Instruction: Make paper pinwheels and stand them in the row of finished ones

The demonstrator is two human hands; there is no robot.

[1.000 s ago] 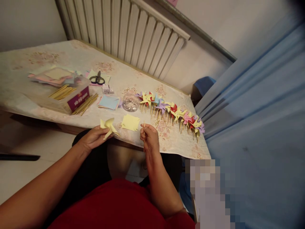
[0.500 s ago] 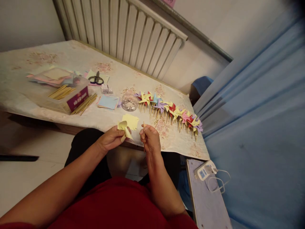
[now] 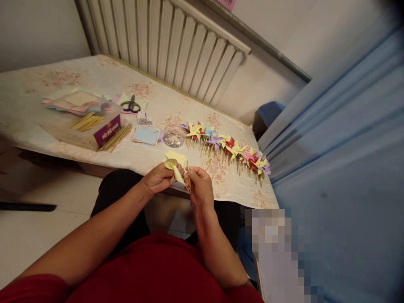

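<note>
My left hand pinches a yellow paper pinwheel whose blades are curled in toward the middle. Close beside it, my right hand grips a thin wooden stick held roughly upright. Whether the stick touches the paper I cannot tell. Under and behind my hands lies a flat yellow paper sheet at the table's near edge. A round clear dish of small shiny pins stands just beyond.
Finished pinwheels line the right of the table. To the left are a clear box with sticks, a loose stick bundle, paper squares, scissors and small boxes. A radiator stands behind.
My left hand has brought the yellow pinwheel to the right, nearer the stick. My right hand still holds the stick, now tilted slightly. The camera view has shifted a little.
</note>
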